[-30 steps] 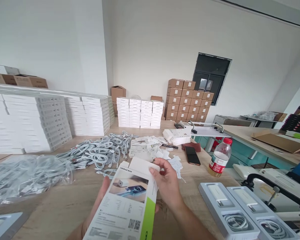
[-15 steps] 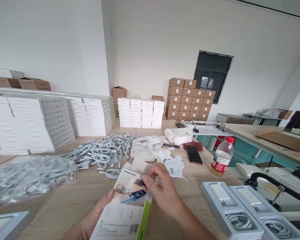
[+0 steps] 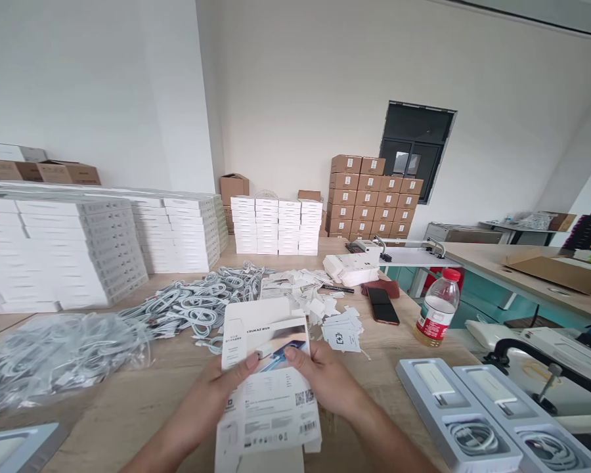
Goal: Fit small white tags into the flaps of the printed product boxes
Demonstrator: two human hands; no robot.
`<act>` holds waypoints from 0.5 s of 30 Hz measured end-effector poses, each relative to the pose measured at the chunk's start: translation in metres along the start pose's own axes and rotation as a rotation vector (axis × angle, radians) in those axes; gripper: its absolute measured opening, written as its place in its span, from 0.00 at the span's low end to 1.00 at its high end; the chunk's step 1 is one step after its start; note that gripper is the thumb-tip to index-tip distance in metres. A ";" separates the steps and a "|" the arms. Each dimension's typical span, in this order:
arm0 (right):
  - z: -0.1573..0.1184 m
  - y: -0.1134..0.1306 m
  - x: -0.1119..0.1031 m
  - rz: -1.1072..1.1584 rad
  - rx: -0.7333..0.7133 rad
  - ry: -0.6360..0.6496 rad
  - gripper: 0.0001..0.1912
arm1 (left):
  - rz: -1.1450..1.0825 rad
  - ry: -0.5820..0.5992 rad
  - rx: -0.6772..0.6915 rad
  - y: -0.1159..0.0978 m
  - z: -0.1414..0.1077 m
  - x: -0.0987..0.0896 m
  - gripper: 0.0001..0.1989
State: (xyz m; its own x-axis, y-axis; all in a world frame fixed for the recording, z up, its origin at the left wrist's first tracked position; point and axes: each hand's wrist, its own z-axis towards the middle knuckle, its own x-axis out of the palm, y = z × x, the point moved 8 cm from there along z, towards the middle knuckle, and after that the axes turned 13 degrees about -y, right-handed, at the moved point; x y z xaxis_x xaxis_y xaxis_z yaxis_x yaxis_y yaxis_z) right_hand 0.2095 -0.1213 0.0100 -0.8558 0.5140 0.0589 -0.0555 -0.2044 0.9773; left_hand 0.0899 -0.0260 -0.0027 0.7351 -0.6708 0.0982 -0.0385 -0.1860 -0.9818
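A printed white cardboard package (image 3: 276, 401) is between my hands at the bottom centre, its text and cable picture facing up and a white flap at its top. My left hand (image 3: 221, 387) grips its left side, thumb on the front. My right hand (image 3: 325, 374) grips the right edge, thumb over the printed picture; its other fingers are partly hidden behind the card. Beyond the package lie coiled white cables (image 3: 201, 299) and a heap of small white paper pieces (image 3: 315, 302).
Stacked white boxes (image 3: 79, 249) line the left. Bagged cables (image 3: 69, 348) lie at the left front. To the right are a phone (image 3: 383, 305), a bottle (image 3: 438, 309) and trays (image 3: 458, 414) holding chargers and cables. Brown cartons (image 3: 369, 197) stand behind.
The package has turned from tilted to nearly upright in view and looks flatter and wider. My right hand has moved down from its top corner to its right edge; my left thumb now presses its front.
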 end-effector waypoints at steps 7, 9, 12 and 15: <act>0.000 -0.009 0.005 0.080 0.029 -0.032 0.23 | 0.190 -0.176 0.279 -0.019 0.005 -0.014 0.31; 0.001 -0.011 0.004 0.110 0.035 -0.056 0.24 | 0.082 -0.235 0.317 -0.026 0.002 -0.016 0.45; 0.004 -0.015 -0.009 0.137 0.032 -0.191 0.24 | -0.001 -0.330 0.351 -0.034 -0.005 -0.017 0.53; 0.006 -0.013 -0.014 0.224 0.045 -0.213 0.35 | -0.005 -0.301 0.369 -0.038 -0.010 -0.011 0.46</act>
State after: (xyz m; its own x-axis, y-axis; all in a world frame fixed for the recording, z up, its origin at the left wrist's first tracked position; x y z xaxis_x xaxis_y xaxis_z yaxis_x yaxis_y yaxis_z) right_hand 0.2253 -0.1209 -0.0023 -0.7170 0.6241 0.3105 0.1491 -0.2978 0.9429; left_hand 0.0763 -0.0190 0.0349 0.9004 -0.4222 0.1052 0.1683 0.1150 -0.9790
